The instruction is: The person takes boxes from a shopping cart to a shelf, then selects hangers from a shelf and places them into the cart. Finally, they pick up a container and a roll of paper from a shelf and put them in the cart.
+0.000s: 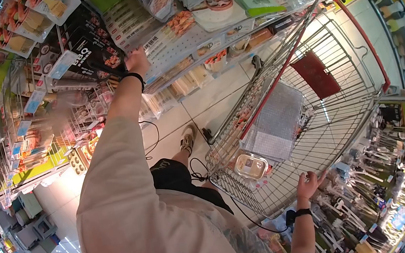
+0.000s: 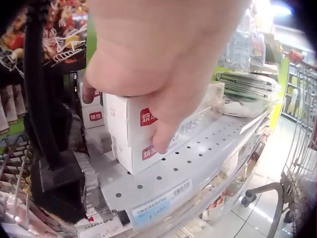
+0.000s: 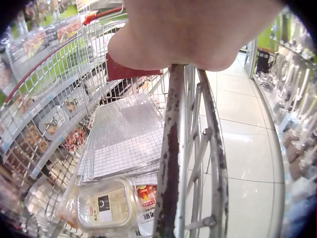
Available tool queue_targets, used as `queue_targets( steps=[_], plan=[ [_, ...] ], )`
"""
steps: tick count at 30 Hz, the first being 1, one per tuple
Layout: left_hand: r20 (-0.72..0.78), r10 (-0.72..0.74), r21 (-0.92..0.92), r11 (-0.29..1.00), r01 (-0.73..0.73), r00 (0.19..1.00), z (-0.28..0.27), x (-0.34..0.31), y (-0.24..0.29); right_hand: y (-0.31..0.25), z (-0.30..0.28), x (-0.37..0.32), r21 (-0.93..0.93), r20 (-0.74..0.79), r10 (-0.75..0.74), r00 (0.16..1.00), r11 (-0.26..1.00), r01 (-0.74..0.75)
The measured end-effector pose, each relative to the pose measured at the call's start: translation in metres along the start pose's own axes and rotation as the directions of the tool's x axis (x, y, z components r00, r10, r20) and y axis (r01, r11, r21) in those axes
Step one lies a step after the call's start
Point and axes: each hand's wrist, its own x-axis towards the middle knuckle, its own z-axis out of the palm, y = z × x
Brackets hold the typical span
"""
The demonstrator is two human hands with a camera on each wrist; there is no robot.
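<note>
At the shelf on the left, my left hand [image 1: 137, 61] reaches down over a stack of white foil boxes [image 2: 130, 131] with red labels. In the left wrist view its thumb and fingers grip the upper box from both sides, close to the perforated shelf edge [image 2: 163, 176]. My right hand [image 1: 307, 185] holds the near side rail of the shopping cart [image 3: 171, 144]; its fingertips are hidden in the right wrist view. Inside the cart lie flat wire grill racks [image 3: 126, 134] and a clear-lidded tray of foil containers [image 3: 106, 203].
Black barbecue packs [image 1: 90, 51] hang on hooks left of the left hand. More packaged goods [image 1: 218, 10] stand farther along the shelf. Hanging utensils [image 1: 351, 198] line the rack beyond the right hand. A tiled floor [image 3: 245, 148] runs beside the cart.
</note>
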Motion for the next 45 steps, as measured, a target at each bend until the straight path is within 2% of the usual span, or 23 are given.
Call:
queue_targets(
  steps=[3, 6, 9, 12, 15, 17, 18, 20, 24, 27, 30, 32, 33, 34, 36, 39, 40, 43, 45],
  plan=[
    [0.154, -0.005, -0.215, 0.976, 0.039, 0.988, 0.006, 0.021, -0.011, -0.005, -0.003, 0.0, -0.016, 0.017, 0.027, 1.0, 1.0, -0.026],
    [0.344, -0.102, -0.144, 0.977, 0.16, 0.934, -0.022, 0.024, -0.005, -0.011, -0.007, 0.002, -0.074, 0.088, 0.06, 0.994, 0.996, -0.054],
    [0.167, -0.111, -0.117, 0.984, 0.132, 0.98, 0.001, 0.038, -0.013, -0.014, -0.008, 0.003, -0.087, 0.087, 0.067, 0.994, 0.994, -0.059],
    [0.1, -0.102, -0.123, 0.986, 0.114, 0.99, 0.006, 0.045, -0.016, -0.019, -0.006, 0.003, -0.057, 0.038, 0.055, 0.998, 0.997, -0.053],
    [0.136, -0.155, -0.141, 0.975, 0.174, 0.979, -0.006, 0.045, -0.012, -0.017, -0.007, 0.004, -0.099, 0.008, -0.03, 1.0, 0.995, 0.03],
    [0.034, -0.147, -0.119, 0.981, 0.15, 0.989, 0.011, 0.053, -0.018, -0.014, -0.005, 0.005, -0.133, -0.013, -0.091, 0.996, 0.987, 0.089],
    [-0.015, -0.14, -0.107, 0.985, 0.138, 0.99, 0.021, 0.058, -0.021, -0.012, -0.004, 0.004, -0.102, 0.025, -0.028, 0.999, 0.994, 0.03],
    [0.062, -0.162, -0.133, 0.977, 0.169, 0.985, 0.003, 0.052, -0.017, -0.01, -0.005, 0.003, -0.049, 0.107, 0.097, 0.99, 0.995, -0.092],
    [0.126, -0.202, -0.183, 0.957, 0.223, 0.971, -0.004, 0.049, -0.014, -0.01, -0.004, 0.004, -0.024, 0.095, 0.09, 0.991, 0.996, -0.088],
    [0.041, -0.205, -0.107, 0.972, 0.208, 0.978, 0.011, 0.055, -0.013, -0.007, -0.004, 0.004, -0.064, 0.088, 0.047, 0.995, 0.997, -0.042],
    [-0.098, -0.173, 0.045, 0.983, 0.178, 0.98, 0.02, 0.057, -0.006, -0.008, -0.007, 0.002, -0.126, 0.033, -0.073, 0.997, 0.989, 0.077],
    [-0.195, -0.077, 0.108, 0.989, 0.099, 0.978, 0.022, 0.046, 0.008, -0.019, -0.01, 0.007, -0.167, -0.045, -0.177, 0.983, 0.972, 0.168],
    [-0.242, -0.026, 0.142, 0.988, 0.062, 0.97, 0.021, 0.042, 0.015, -0.02, -0.01, 0.005, -0.108, -0.025, -0.101, 0.995, 0.989, 0.098],
    [-0.238, -0.01, 0.127, 0.991, 0.041, 0.971, 0.021, 0.041, 0.021, -0.021, -0.009, 0.004, -0.049, 0.0, -0.026, 1.0, 0.998, 0.026],
    [-0.23, 0.018, 0.091, 0.996, 0.003, 0.973, 0.02, 0.041, 0.029, -0.022, -0.008, 0.005, -0.015, 0.022, 0.014, 1.0, 1.0, -0.014],
    [-0.055, -0.041, -0.066, 0.997, 0.038, 0.998, 0.0, 0.059, 0.035, -0.017, -0.01, 0.006, -0.095, -0.016, -0.088, 0.996, 0.992, 0.086],
    [-0.061, -0.038, -0.088, 0.996, 0.033, 0.997, 0.004, 0.068, 0.034, -0.014, -0.009, 0.006, -0.123, -0.036, -0.132, 0.991, 0.984, 0.126],
    [0.043, 0.12, -0.188, 0.976, -0.11, 0.992, 0.009, 0.092, 0.028, -0.02, -0.009, 0.005, -0.093, -0.019, -0.09, 0.996, 0.992, 0.088],
    [0.048, 0.108, -0.178, 0.979, -0.098, 0.993, 0.007, 0.087, 0.034, -0.026, -0.01, 0.006, -0.065, -0.009, -0.044, 0.999, 0.997, 0.043]
  ],
)
